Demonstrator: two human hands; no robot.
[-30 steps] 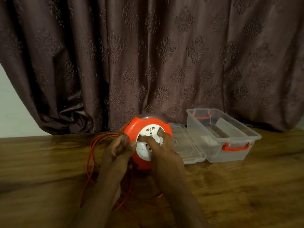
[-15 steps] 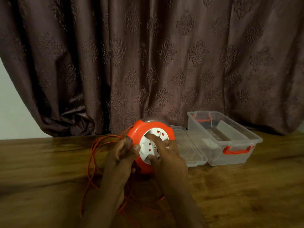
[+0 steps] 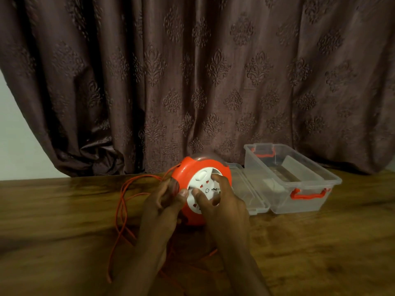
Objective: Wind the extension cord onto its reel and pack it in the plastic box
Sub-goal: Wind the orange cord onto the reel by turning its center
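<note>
An orange round cord reel (image 3: 186, 174) with a white socket face (image 3: 201, 182) stands on edge on the wooden table (image 3: 64, 210). My left hand (image 3: 164, 201) grips its left rim, thumb on the white face. My right hand (image 3: 222, 201) holds the white face with curled fingers. Loose orange cord (image 3: 121, 201) lies in loops on the table to the left and runs under my arms. The clear plastic box (image 3: 299, 180) with orange handles stands open to the right, its lid (image 3: 250, 189) lying flat beside the reel.
A dark patterned curtain (image 3: 192, 82) hangs right behind the table. A pale wall (image 3: 17, 146) shows at the far left. The box's lid lies between the reel and the box.
The white face has turned under my right hand, whose fingers have shifted round it. The camera has tipped slightly, so everything sits lower in view. My left hand stays on the rim.
</note>
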